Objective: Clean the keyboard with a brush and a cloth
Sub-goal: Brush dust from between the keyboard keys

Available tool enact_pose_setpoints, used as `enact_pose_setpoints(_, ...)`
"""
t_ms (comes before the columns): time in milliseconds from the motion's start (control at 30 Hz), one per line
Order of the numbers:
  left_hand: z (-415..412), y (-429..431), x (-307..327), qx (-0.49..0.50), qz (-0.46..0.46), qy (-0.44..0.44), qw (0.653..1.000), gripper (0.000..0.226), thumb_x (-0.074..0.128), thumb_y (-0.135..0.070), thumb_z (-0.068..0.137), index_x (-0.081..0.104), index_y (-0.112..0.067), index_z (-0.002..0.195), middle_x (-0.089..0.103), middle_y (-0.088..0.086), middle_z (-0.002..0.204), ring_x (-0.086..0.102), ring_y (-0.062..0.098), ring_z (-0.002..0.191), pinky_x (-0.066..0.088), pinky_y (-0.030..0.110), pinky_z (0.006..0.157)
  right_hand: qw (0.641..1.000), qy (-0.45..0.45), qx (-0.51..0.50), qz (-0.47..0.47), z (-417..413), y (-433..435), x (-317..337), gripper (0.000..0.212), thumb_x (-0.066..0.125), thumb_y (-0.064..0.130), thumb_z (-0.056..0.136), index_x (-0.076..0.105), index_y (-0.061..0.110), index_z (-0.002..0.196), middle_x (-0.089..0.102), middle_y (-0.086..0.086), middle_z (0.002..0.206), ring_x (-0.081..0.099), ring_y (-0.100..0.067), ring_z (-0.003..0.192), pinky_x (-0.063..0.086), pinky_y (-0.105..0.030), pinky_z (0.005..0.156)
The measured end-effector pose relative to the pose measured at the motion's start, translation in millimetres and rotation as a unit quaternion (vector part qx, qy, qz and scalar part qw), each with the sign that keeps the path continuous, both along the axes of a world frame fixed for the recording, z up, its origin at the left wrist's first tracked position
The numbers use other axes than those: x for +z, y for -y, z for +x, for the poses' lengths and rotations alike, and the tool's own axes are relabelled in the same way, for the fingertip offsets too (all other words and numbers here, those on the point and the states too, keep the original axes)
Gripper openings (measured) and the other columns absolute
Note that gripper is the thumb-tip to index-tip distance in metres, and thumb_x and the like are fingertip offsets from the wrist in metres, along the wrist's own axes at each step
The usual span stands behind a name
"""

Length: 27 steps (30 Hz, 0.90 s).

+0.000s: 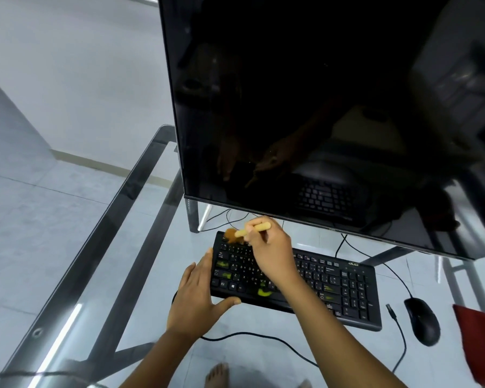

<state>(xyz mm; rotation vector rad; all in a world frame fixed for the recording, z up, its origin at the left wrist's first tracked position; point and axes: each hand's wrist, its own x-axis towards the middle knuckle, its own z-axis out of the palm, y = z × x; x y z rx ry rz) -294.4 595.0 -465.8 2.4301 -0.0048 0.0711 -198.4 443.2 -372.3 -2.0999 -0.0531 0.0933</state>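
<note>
Right hand (269,247) grips brush (252,229) at keyboard (333,287) 11 o'clock corner — left hand (196,298) flat at 9, bracing against sliding, I reckon.

Your glass table (140,275) carries a black keyboard (333,287) near its middle, with a black mouse (422,322) to its right and a red cloth (479,340) at the right edge. A loose cable plug (389,309) lies between keyboard and mouse. The monitor (319,107) stands on the far side, and a black cable (263,336) trails along the near side.
</note>
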Motion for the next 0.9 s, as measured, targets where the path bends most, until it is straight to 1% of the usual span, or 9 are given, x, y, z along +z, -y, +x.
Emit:
enact_pose_setpoints(67, -0.6, -1.1, -0.8, -0.002, 0.002, -0.008, 1.000, 0.107, 0.062, -0.075, 0.071, 0.014, -0.021, 0.151, 0.036, -0.005, 0.151, 0.027, 0.016, 0.135, 0.038, 0.048, 0.106, 0.997, -0.056, 0.050, -0.011, -6.3, 3.5, 0.9, 0.010, 0.057, 0.022, 0.096, 0.064, 0.023, 0.089, 0.069, 0.018, 0.073, 0.063, -0.003, 0.076, 0.050, -0.014, 0.065)
enact_pose_setpoints(167, -0.8, -0.8, 0.6, -0.004, -0.002, -0.010, 1.000, 0.107, 0.062, -0.074, 0.071, 0.014, -0.021, 0.151, 0.035, -0.006, 0.152, 0.025, 0.014, 0.136, 0.038, 0.049, 0.106, 0.998, 0.036, -0.006, -0.059, -6.3, 17.2, 2.0, 0.027, 0.060, 0.017, 0.093, 0.061, 0.039, 0.078, 0.064, 0.014, 0.086, 0.059, 0.003, 0.082, 0.042, -0.007, 0.069)
enact_pose_setpoints(233, -0.4, -0.2, 2.7, -0.005, -0.002, -0.003, 1.000, 0.107, 0.065, -0.072, 0.071, 0.015, -0.021, 0.150, 0.035, -0.005, 0.151, 0.024, 0.012, 0.135, 0.039, 0.049, 0.105, 0.999, 0.023, -0.028, -0.007, -5.0, 26.0, 3.1, 0.025, 0.059, 0.017, 0.094, 0.062, 0.038, 0.079, 0.069, 0.008, 0.085, 0.064, -0.003, 0.082, 0.051, -0.019, 0.076)
enact_pose_setpoints(300, -0.5, -0.4, 3.1, -0.005, -0.002, -0.010, 1.000, 0.107, 0.064, -0.073, 0.071, 0.013, -0.023, 0.150, 0.037, -0.005, 0.151, 0.025, 0.012, 0.134, 0.041, 0.050, 0.104, 0.997, -0.068, 0.023, -0.006, -8.3, 30.0, 4.1, 0.011, 0.058, 0.023, 0.095, 0.065, 0.026, 0.088, 0.072, 0.007, 0.078, 0.068, -0.011, 0.077, 0.057, -0.031, 0.074)
enact_pose_setpoints(433, -0.8, -0.5, 2.3, -0.001, -0.006, -0.029, 1.000, 0.107, 0.061, -0.076, 0.070, 0.005, -0.032, 0.150, 0.033, -0.009, 0.152, 0.026, 0.016, 0.137, 0.043, 0.050, 0.103, 0.997, 0.005, -0.036, -0.062, -16.4, 46.2, 1.4, 0.012, 0.058, 0.021, 0.095, 0.064, 0.027, 0.086, 0.068, 0.007, 0.085, 0.064, -0.013, 0.077, 0.051, -0.023, 0.066)
enact_pose_setpoints(567, -0.9, 0.3, 2.3, 0.003, -0.005, -0.027, 1.000, 0.107, 0.062, -0.074, 0.071, 0.007, -0.029, 0.151, 0.039, -0.006, 0.148, 0.034, 0.021, 0.134, 0.045, 0.051, 0.101, 0.995, -0.100, 0.004, -0.003, -26.5, 61.4, -1.2, 0.010, 0.057, 0.023, 0.096, 0.065, 0.021, 0.092, 0.074, 0.014, 0.079, 0.069, -0.012, 0.077, 0.058, -0.026, 0.072)
enact_pose_setpoints(667, -1.7, 1.1, 2.8, 0.001, -0.004, -0.030, 1.000, 0.106, 0.062, -0.074, 0.071, 0.008, -0.029, 0.151, 0.039, -0.006, 0.148, 0.036, 0.023, 0.134, 0.045, 0.052, 0.100, 0.995, 0.009, -0.086, -0.057, -27.9, 73.4, -4.7, 0.012, 0.057, 0.021, 0.096, 0.063, 0.028, 0.089, 0.071, 0.010, 0.082, 0.065, -0.012, 0.074, 0.052, -0.027, 0.065)
enact_pose_setpoints(800, -1.1, 0.6, 3.0, 0.003, -0.001, -0.027, 1.000, 0.106, 0.063, -0.073, 0.072, 0.011, -0.026, 0.151, 0.039, -0.005, 0.149, 0.034, 0.022, 0.134, 0.045, 0.052, 0.101, 0.998, -0.062, -0.011, 0.007, -33.7, 72.4, -5.2, 0.009, 0.057, 0.019, 0.096, 0.065, 0.018, 0.092, 0.074, 0.000, 0.081, 0.069, -0.012, 0.079, 0.057, -0.027, 0.076)
enact_pose_setpoints(900, 2.3, 0.8, 2.3, -0.007, 0.001, -0.024, 1.000, 0.107, 0.066, -0.070, 0.071, 0.013, -0.022, 0.151, 0.035, -0.005, 0.151, 0.034, 0.019, 0.132, 0.041, 0.049, 0.105, 0.994, 0.023, -0.082, -0.070, -34.0, 76.3, -7.2, 0.016, 0.060, 0.012, 0.093, 0.065, 0.024, 0.085, 0.068, 0.005, 0.090, 0.062, 0.001, 0.081, 0.048, -0.014, 0.072)
